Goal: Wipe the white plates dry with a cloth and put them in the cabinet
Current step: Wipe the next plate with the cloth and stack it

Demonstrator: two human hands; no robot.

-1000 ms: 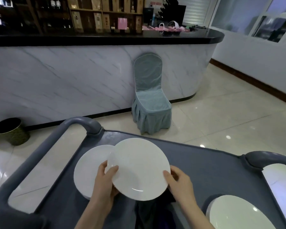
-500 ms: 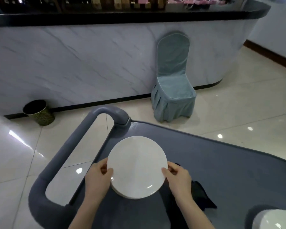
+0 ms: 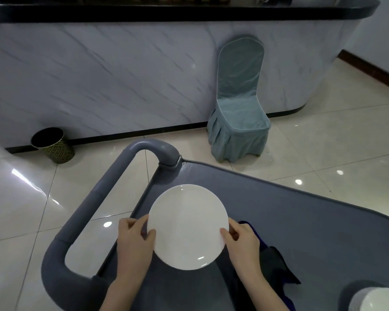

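White plate (image 3: pixel 188 225), round, face up, sits over the cart (image 3: pixel 312 239) top by its left edge, about midway along that edge. Both hands hold it by opposite sides of the rim. Left hand (image 3: pixel 135 241) grasps the plate's left rim, thumb on top, fingers curled at and under the edge. Right hand (image 3: pixel 243 243) grasps the right rim the same way, thumb on top and fingers tucked below. Cannot tell whether the plate rests on the cart top or is held just above it; there is a shadow under its near side.

Dark cloth (image 3: pixel 276 265) lies crumpled on the cart top, just right of the plate, partly under the right hand and forearm, trailing toward the near edge. A stack of white plates (image 3: pixel 377 299) stands toward the near-right corner of the cart top, cut off by the frame, well apart from the held plate.

The cart is grey with a raised lip. Its tubular grey handle (image 3: pixel 94 198) loops off the left end, just beside the left hand.

Beyond the cart is a glossy tiled floor (image 3: pixel 20 209). A chair (image 3: pixel 238 113) in a blue-grey cover stands against a marble-look counter (image 3: pixel 121 75) with a dark top. A dark round bin (image 3: pixel 53 145) stands on the floor at the counter's base, left of the handle.
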